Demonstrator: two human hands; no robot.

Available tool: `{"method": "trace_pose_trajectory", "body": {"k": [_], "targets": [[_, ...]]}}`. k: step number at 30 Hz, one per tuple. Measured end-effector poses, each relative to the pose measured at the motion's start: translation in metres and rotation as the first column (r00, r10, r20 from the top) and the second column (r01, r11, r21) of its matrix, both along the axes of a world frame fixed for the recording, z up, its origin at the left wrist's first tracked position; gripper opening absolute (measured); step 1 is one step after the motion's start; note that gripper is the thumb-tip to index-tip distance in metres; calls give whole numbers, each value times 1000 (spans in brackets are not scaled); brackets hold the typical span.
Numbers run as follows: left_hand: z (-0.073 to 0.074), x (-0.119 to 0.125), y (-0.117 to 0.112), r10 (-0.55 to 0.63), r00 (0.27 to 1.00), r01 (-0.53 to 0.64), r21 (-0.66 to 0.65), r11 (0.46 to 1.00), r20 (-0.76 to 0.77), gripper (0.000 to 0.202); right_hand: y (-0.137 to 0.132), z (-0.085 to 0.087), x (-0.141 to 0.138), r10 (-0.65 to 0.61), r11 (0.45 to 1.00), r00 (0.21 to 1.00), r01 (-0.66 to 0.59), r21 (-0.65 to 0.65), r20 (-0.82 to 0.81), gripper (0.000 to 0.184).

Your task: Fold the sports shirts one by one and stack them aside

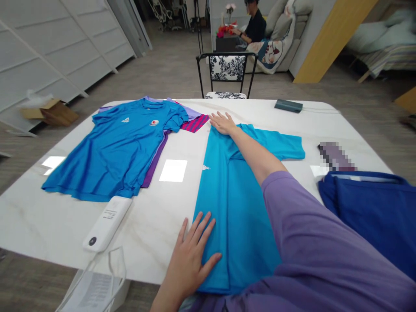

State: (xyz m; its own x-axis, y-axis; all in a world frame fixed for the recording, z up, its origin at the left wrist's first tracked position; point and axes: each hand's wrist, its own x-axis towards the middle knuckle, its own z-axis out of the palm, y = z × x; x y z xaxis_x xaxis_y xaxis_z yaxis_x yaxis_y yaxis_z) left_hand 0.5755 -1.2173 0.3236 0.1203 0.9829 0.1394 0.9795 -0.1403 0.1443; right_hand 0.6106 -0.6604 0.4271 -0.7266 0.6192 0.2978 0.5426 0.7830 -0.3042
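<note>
A turquoise T-shirt (247, 212) lies before me on the white table, its left side folded inward along a long straight edge. My left hand (191, 251) rests on the lower left of the shirt, fingers spread and flat. Farther off, my right hand (223, 124) lies on the shirt's upper left corner, fingers stretched out and holding nothing. One short sleeve (286, 145) extends to the right. My right forearm covers part of the collar area. To the left, a blue T-shirt (126, 151) is spread over purple and striped garments.
The white marble table (156, 229) carries a white device (108, 223) at the left front, a dark case (288, 105) at the far right, a pixelated item (336, 156) and folded navy cloth (370, 208). A chair (227, 73) stands beyond; a person (255, 24) sits behind it.
</note>
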Motion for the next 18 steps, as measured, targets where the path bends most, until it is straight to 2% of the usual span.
{"method": "trace_pose_trajectory", "body": {"k": [2, 4, 6, 8, 9, 11, 13, 16, 18], "targets": [[4, 0, -1, -7, 1000, 6, -16, 1000, -13, 99, 2, 12, 28, -72, 997, 996, 73, 21, -52, 68], [10, 6, -2, 19, 999, -19, 12, 1000, -26, 94, 6, 21, 76, -195, 980, 979, 197, 38, -52, 67], [16, 22, 1, 60, 998, -59, 80, 995, -15, 81, 8, 22, 141, -337, 941, 941, 337, 40, -8, 61], [20, 52, 6, 41, 998, -47, 140, 989, 46, 62, 6, 13, 212, -477, 879, 879, 475, 35, 32, 55], [21, 73, 11, -17, 996, 4, 146, 989, 86, 53, 4, 6, 246, -538, 843, 842, 537, 32, 50, 54], [20, 120, 22, -207, 968, 191, 116, 975, 141, 42, -4, -11, 305, -622, 782, 777, 623, 31, 90, 53], [15, 167, 33, -418, 899, 414, 54, 909, 132, 39, -12, -29, 345, -643, 763, 753, 645, 34, 139, 56], [5, 222, 47, -599, 800, 600, -19, 800, 36, 44, -22, -51, 373, -627, 774, 758, 632, 35, 179, 64], [-2, 243, 51, -630, 776, 627, -56, 777, -31, 45, -25, -60, 379, -630, 769, 752, 638, 25, 193, 58]]}}
